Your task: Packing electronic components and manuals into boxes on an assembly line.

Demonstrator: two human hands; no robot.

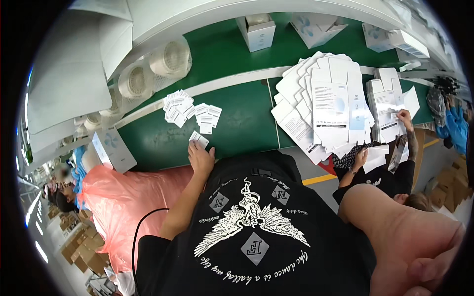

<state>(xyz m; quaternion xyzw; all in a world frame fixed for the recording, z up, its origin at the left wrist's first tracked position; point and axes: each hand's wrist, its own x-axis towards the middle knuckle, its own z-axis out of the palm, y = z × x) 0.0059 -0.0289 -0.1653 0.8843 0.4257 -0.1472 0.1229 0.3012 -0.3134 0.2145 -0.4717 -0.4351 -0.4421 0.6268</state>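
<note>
My left hand (201, 158) rests at the near edge of the green worktable (237, 103), thumb apart from the stretched fingers. Its fingertips touch a small white printed label (198, 138). Just beyond lie two loose heaps of similar labels, a larger one (178, 107) on the left and a smaller one (207, 117) beside it. My right hand (434, 259) is raised close to the camera at the lower right, away from the table. Its fingers are curled, and whether anything is in them is hidden.
Flat white cartons (331, 98) are piled on the right. Beside them a co-worker's hand (405, 119) touches another carton stack (382, 106). Round white parts in clear wrap (136, 81) line the left. A pink plastic bag (128, 202) bulges by my left arm; white boxes (256, 32) stand behind.
</note>
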